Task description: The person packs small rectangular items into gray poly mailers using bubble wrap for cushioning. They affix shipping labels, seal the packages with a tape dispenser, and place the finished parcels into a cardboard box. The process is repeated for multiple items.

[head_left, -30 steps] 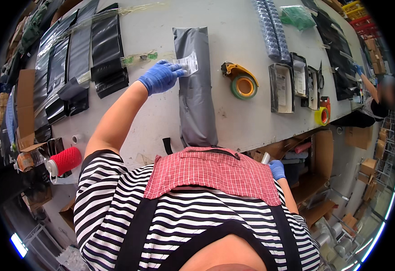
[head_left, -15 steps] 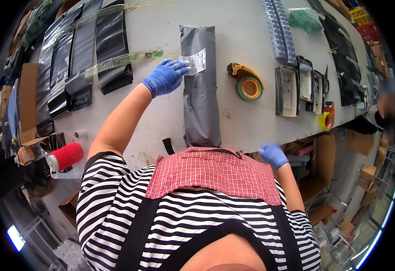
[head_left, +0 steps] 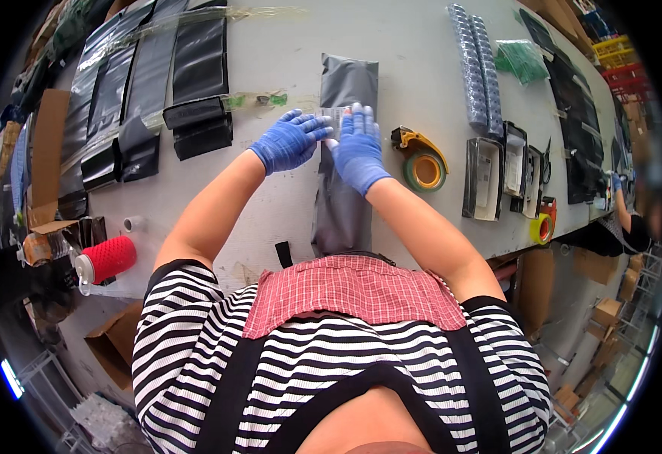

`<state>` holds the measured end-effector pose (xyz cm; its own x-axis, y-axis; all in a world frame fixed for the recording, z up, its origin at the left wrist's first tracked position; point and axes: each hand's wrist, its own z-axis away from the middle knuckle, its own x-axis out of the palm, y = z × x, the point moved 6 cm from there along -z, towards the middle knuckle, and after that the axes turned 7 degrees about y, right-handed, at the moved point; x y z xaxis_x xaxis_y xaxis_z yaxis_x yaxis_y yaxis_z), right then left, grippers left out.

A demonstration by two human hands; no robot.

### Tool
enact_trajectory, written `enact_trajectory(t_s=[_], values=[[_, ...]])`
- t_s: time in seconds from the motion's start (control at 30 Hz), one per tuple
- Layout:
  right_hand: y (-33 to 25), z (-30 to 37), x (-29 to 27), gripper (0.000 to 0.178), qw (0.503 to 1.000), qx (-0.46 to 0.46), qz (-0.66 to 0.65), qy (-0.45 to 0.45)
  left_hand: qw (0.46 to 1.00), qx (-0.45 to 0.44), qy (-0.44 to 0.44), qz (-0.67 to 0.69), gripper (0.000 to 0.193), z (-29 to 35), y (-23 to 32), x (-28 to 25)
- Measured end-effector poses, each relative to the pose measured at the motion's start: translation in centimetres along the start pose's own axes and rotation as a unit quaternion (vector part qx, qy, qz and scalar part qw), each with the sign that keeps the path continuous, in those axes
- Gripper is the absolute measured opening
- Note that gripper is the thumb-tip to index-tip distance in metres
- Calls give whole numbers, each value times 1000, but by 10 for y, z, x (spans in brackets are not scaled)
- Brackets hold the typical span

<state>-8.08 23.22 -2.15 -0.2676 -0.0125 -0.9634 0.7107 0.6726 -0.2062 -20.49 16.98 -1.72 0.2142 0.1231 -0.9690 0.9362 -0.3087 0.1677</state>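
A long grey plastic mailer bag (head_left: 344,216), packed and narrow, lies lengthwise on the white table in front of me. Its white label (head_left: 334,113) is mostly covered by my hands. My right hand (head_left: 359,155), in a blue glove with pale fingertips, lies flat over the label with fingers stretched out. Beside it my left hand (head_left: 289,142), gloved alike, has its fingers extended, their tips at the bag's left edge by the label. Just right of the bag sits a yellow tape dispenser (head_left: 422,160) with a roll of tape.
Black plastic bags (head_left: 198,60) lie at the left under strips of clear tape. Rolls of bubble wrap (head_left: 476,72), open narrow boxes (head_left: 483,179) and a yellow tape roll (head_left: 541,228) stand rightward. A red bottle (head_left: 109,259) is near left. Another person's arm (head_left: 620,200) shows far right.
My right hand has come up from the table's near edge onto the label. My left hand stays by the label's left side. The view has shifted slightly.
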Motion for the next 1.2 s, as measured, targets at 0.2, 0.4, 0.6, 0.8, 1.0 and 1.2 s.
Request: enact_trajectory(t_s=[0.2, 0.4, 0.6, 0.8, 1.0, 1.2], values=[[25, 7, 17, 96, 974, 105, -196, -37, 997, -33, 22, -61, 45, 36, -25, 3], [29, 13, 9, 104, 961, 95, -259, 4, 964, -133, 193, 123, 45, 25, 17, -42], [38, 36, 26, 81, 839, 253, -481, -28, 939, -285, 48, 187, 70, -17, 77, 21], [61, 39, 45, 53, 794, 236, -560, -11, 833, -429, 120, 328, 84, -45, 61, 45], [35, 41, -19, 56, 770, 186, -608, -51, 670, -439, 241, 548, 70, -63, 39, 15], [28, 41, -37, 59, 680, 153, -714, -64, 540, -342, 150, 754, 33, -73, 27, 7]])
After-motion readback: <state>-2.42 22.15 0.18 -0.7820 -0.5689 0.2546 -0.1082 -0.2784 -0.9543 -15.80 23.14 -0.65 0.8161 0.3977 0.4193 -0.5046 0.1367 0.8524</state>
